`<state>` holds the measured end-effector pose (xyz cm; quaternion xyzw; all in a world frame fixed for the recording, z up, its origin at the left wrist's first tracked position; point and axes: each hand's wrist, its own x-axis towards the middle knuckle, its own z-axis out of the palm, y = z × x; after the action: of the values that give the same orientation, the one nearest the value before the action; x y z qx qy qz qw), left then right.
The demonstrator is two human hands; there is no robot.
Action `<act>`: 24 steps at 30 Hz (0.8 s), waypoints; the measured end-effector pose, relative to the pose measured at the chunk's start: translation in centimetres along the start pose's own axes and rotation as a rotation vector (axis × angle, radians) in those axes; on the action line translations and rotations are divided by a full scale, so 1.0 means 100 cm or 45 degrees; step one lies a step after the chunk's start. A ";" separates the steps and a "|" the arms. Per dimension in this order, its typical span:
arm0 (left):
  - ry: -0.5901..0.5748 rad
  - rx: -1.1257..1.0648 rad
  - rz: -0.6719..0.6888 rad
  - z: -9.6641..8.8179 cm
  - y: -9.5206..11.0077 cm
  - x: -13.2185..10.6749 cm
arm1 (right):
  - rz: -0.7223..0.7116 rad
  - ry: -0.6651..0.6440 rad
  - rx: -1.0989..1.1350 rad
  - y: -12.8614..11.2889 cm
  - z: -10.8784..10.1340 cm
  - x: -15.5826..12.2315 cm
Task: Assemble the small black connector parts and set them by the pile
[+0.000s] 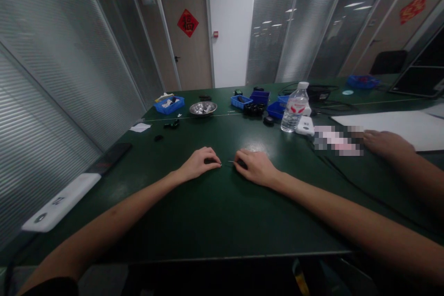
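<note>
My left hand [203,164] rests low over the green table [194,217], its fingertips and thumb pinched together. A tiny pale speck shows at those tips, too small to name. Across a short gap, my right hand [256,166] is closed with a thin metal rod [230,162] sticking out of its fingertips toward the left hand. Whatever else the right fingers wrap round is dark and mostly hidden.
A metal bowl [203,108] and a blue basket [169,105] stand at the back left. Farther right are a water bottle [294,108], several blue trays and cables. Another person's hand [388,143] lies at the right, near a white board [385,125]. A white device [62,201] lies left.
</note>
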<state>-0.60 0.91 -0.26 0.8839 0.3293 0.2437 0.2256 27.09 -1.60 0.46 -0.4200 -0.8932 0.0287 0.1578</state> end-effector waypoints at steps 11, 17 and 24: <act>0.702 0.456 -0.545 -0.085 -0.106 -0.033 | -0.008 -0.010 0.022 -0.001 -0.003 0.000; 1.031 0.580 -0.959 -0.138 -0.167 -0.084 | -0.008 -0.010 0.018 -0.001 -0.005 0.000; 0.920 0.532 -0.976 -0.133 -0.181 -0.084 | -0.010 0.005 0.022 -0.001 -0.006 -0.001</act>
<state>-22.45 10.63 -2.43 0.5874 0.7242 0.3612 -0.0088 27.25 -1.83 0.98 -0.4153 -0.8942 0.0351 0.1634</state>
